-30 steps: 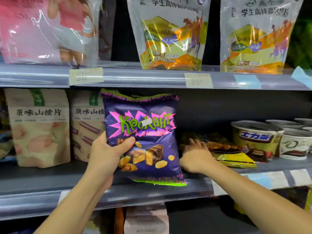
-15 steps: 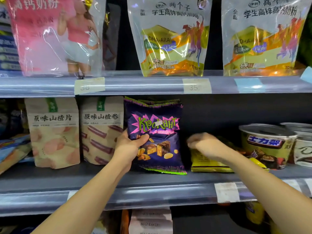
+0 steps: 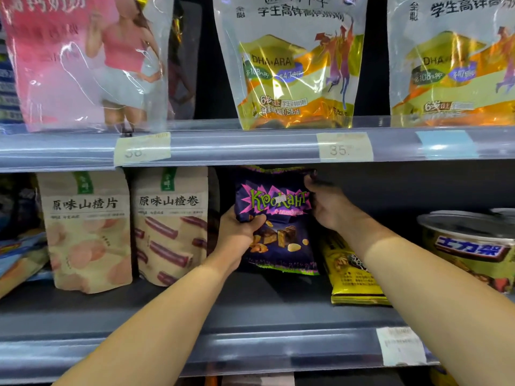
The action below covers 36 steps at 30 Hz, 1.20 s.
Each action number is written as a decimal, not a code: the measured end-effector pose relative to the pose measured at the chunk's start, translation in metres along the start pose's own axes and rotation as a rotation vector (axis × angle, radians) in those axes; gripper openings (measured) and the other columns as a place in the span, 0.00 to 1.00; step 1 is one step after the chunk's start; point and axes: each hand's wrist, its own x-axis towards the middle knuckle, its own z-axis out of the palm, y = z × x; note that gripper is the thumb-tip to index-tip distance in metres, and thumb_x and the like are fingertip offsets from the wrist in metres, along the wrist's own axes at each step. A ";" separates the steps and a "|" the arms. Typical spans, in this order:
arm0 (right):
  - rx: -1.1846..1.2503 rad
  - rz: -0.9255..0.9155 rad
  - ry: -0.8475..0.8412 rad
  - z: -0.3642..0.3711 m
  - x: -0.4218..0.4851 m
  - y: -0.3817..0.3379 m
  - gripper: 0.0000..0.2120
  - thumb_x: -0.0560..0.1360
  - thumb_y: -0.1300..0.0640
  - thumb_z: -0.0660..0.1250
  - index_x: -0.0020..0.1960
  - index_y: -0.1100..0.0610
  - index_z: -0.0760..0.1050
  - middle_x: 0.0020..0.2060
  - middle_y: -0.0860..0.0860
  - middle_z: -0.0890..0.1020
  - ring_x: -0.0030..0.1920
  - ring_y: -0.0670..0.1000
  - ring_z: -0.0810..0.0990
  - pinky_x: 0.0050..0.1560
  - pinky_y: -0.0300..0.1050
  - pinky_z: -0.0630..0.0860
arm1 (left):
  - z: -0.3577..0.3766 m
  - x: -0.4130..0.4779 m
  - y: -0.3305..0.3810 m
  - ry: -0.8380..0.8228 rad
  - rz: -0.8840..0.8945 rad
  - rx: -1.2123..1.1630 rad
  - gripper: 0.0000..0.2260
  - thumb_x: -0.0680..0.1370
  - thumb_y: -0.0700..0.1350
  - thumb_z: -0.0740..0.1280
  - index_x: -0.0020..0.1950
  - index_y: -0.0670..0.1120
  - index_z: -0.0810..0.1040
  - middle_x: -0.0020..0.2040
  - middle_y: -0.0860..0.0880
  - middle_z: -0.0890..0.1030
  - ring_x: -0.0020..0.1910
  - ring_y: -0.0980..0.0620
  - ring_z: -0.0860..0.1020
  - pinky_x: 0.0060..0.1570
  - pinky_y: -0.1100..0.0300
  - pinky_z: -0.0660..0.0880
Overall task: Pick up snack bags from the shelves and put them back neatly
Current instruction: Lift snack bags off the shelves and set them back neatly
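Note:
A purple snack bag (image 3: pixel 278 218) with green lettering stands upright deep on the middle shelf (image 3: pixel 250 310). My left hand (image 3: pixel 237 235) grips its lower left side, thumb across the front. My right hand (image 3: pixel 328 201) holds its upper right edge, fingers curled at the top corner. The bag's bottom edge rests on the shelf, just left of a yellow bag (image 3: pixel 351 274) that lies flat.
Two beige pouches (image 3: pixel 86 232) (image 3: pixel 171 224) stand left of the purple bag. A chocolate tub (image 3: pixel 471 246) sits at the right. Large milk-powder bags (image 3: pixel 292 65) (image 3: pixel 80 59) fill the upper shelf, whose front rail (image 3: pixel 250 146) carries price tags.
The purple bag has gone further back into the shelf and stands upright. My right hand left the yellow bag and took the purple bag's upper right edge.

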 end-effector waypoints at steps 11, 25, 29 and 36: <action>-0.025 -0.125 0.217 0.020 0.037 0.015 0.07 0.75 0.61 0.71 0.41 0.56 0.73 0.50 0.61 0.83 0.52 0.59 0.82 0.57 0.57 0.79 | -0.010 0.022 -0.033 -0.012 -0.020 0.167 0.26 0.72 0.35 0.74 0.68 0.41 0.72 0.60 0.42 0.80 0.57 0.48 0.78 0.53 0.64 0.71; -0.835 -0.419 0.213 -0.012 0.026 0.022 0.23 0.74 0.54 0.70 0.66 0.58 0.70 0.61 0.56 0.77 0.63 0.58 0.74 0.58 0.45 0.70 | -0.011 0.010 -0.030 -0.136 0.669 1.314 0.34 0.76 0.58 0.64 0.77 0.45 0.57 0.77 0.38 0.53 0.77 0.40 0.49 0.75 0.45 0.54; -1.352 -0.704 -0.040 -0.030 -0.005 0.026 0.45 0.67 0.43 0.74 0.76 0.50 0.54 0.75 0.54 0.60 0.75 0.57 0.57 0.74 0.55 0.60 | -0.020 0.018 -0.024 -0.365 0.645 1.385 0.52 0.66 0.68 0.69 0.79 0.48 0.45 0.79 0.48 0.36 0.76 0.50 0.33 0.75 0.50 0.36; -1.826 -0.681 -0.377 -0.036 -0.016 0.060 0.63 0.62 0.29 0.68 0.76 0.48 0.27 0.76 0.48 0.31 0.72 0.46 0.26 0.73 0.47 0.34 | -0.025 0.025 -0.023 -0.479 0.618 1.552 0.66 0.58 0.71 0.71 0.77 0.46 0.32 0.78 0.46 0.32 0.74 0.50 0.28 0.73 0.52 0.30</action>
